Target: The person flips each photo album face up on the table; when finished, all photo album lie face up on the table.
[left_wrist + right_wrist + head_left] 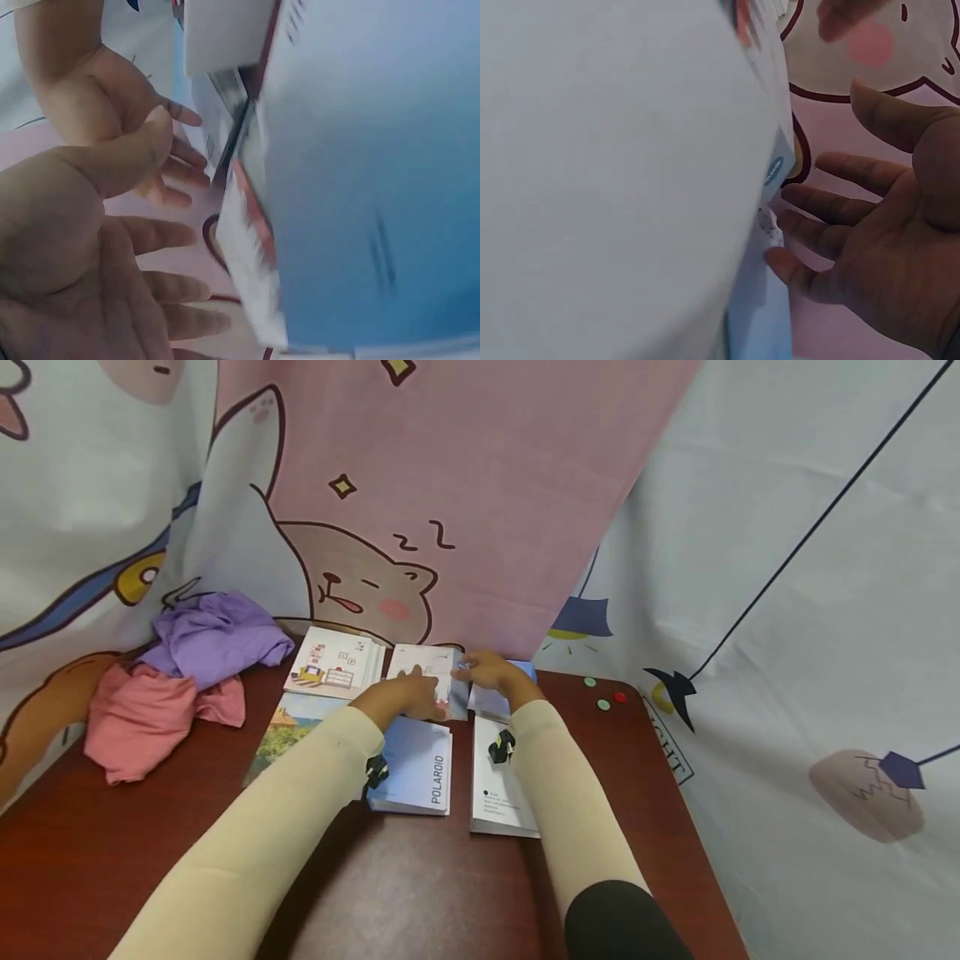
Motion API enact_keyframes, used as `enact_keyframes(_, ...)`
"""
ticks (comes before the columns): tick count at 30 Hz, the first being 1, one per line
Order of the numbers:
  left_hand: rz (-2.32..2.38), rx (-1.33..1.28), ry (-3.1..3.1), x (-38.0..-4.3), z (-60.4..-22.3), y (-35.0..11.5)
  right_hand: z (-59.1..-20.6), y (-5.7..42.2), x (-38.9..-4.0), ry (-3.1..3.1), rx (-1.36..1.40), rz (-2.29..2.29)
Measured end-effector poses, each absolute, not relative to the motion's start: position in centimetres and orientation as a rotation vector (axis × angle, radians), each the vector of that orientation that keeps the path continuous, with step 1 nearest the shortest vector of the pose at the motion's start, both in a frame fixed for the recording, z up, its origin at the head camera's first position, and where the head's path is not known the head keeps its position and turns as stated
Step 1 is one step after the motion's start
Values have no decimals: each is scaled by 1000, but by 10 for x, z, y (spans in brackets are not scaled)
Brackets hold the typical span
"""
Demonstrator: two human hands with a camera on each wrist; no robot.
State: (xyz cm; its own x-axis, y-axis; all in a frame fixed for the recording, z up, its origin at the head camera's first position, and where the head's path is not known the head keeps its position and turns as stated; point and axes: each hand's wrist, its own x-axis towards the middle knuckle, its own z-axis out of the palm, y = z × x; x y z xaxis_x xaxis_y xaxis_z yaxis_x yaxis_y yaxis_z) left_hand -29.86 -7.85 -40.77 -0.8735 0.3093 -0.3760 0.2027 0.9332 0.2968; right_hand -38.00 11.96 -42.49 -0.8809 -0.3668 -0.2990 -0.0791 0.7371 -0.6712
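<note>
Head view shows the left hand (411, 695) and right hand (491, 676) loosely extended, gripping nothing, at the illustrated book (423, 657) far back on the table (420, 885); likely light, stiff, slick: grasp opposite edges.

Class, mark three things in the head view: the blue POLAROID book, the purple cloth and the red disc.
Blue POLAROID book (412, 764), head view: its cover, left of the lettering.
Purple cloth (216, 639), head view: middle of its folds.
Red disc (619, 697), head view: its top face.
</note>
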Motion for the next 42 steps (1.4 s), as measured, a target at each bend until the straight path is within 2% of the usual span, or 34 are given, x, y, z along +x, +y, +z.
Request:
enact_keyframes(10,498,194,2697,-301,-436,-50,-441,121,-382,2590,-388,-840)
enact_keyframes(17,592,7,2718,-324,-474,-50,-437,121,-382,2599,-369,-725)
enact_keyframes(25,640,-40,2817,-319,-485,-55,-439,120,-381,2596,-411,-622)
enact_keyframes(32,607,0,2865,-329,-504,-58,-445,120,-382,2637,-488,-521)
enact_keyframes(42,661,-61,2903,-311,-479,-57,-443,122,-379,2637,-485,-512)
